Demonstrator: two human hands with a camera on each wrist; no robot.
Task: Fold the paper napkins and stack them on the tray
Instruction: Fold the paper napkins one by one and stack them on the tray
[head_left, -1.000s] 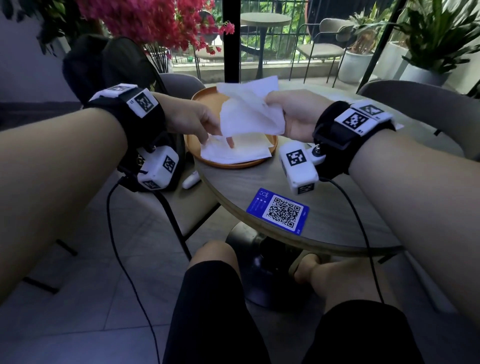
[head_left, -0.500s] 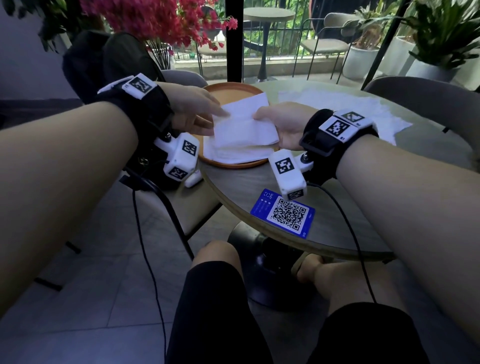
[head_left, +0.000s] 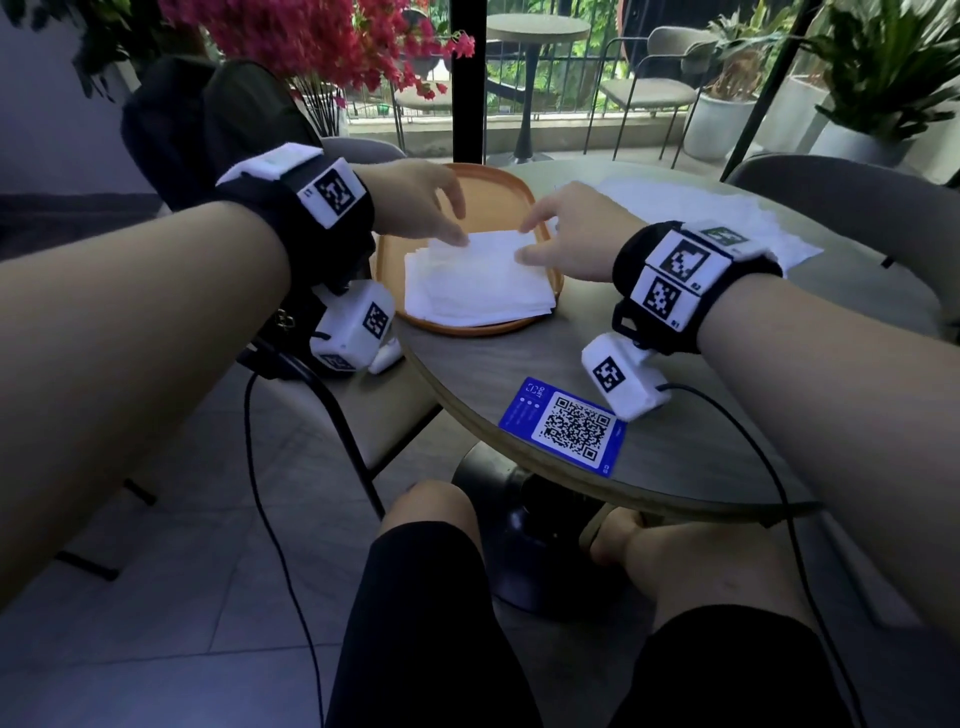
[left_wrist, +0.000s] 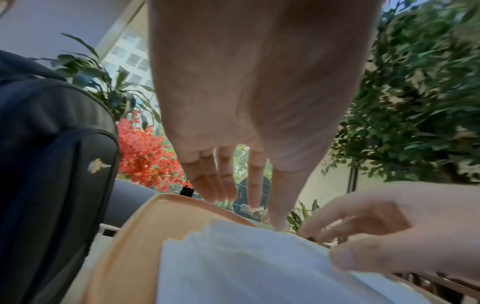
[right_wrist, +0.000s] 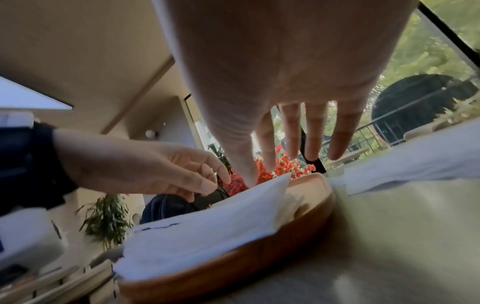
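A stack of folded white napkins (head_left: 480, 283) lies on the round orange tray (head_left: 496, 182) at the table's left side. My left hand (head_left: 436, 215) hovers over the stack's far left corner with straight fingers, its thumb tip at the napkin edge (left_wrist: 278, 226). My right hand (head_left: 558, 234) is over the stack's far right corner, fingers spread and straight, thumb touching the top napkin (right_wrist: 259, 197). Neither hand holds anything. Unfolded white napkins (head_left: 717, 218) lie spread on the table behind my right wrist.
A blue QR card (head_left: 566, 423) sits near the round grey table's (head_left: 675, 457) front edge. A chair with a dark bag (head_left: 208, 119) stands left of the table, another chair (head_left: 852, 208) to the right. Red flowers (head_left: 332, 41) rise behind the tray.
Both hands carried a folded napkin down onto the stack in the tray and let go of it; their fingers now stand open above it.
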